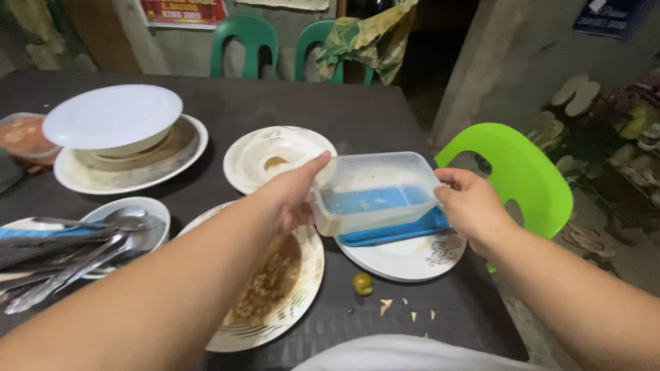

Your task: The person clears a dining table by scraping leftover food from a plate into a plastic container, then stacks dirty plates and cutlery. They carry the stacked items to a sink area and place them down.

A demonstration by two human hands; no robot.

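While the left hand (292,196) wraps its fingers over the near-left rim of the clear plastic tub (375,192), thumb up along the wall, the right hand (471,206) pinches the tub's right end w/ fingers curled tight on the rim. Both hands gripping, tub tilted toward the person and held just above the table (not resting flat, far as the view shows). Inside: bluish floor w/ small crumbs and a smear of sauce at the low corner. Under it, a blue lid (399,233) pokes out, lying on a white plate w/ a printed pattern (405,257).

Moving out: beneath the left wrist, a bigger plate w/ brown sauce leftovers (275,288). Behind the tub, an empty soup plate (265,158), gold-trim rim. Far left, a stack of dishes topped by an upside-down white plate (113,117); near left, a bowl holding spoons and forks (82,244). Small round greenish fruit (363,282) on the dark table (330,113) near the patterned plate, w/ a few pale scraps (402,309) beside it. Bright green chair (515,172) at the right edge of the table, two darker green chairs (275,41) at the far end.
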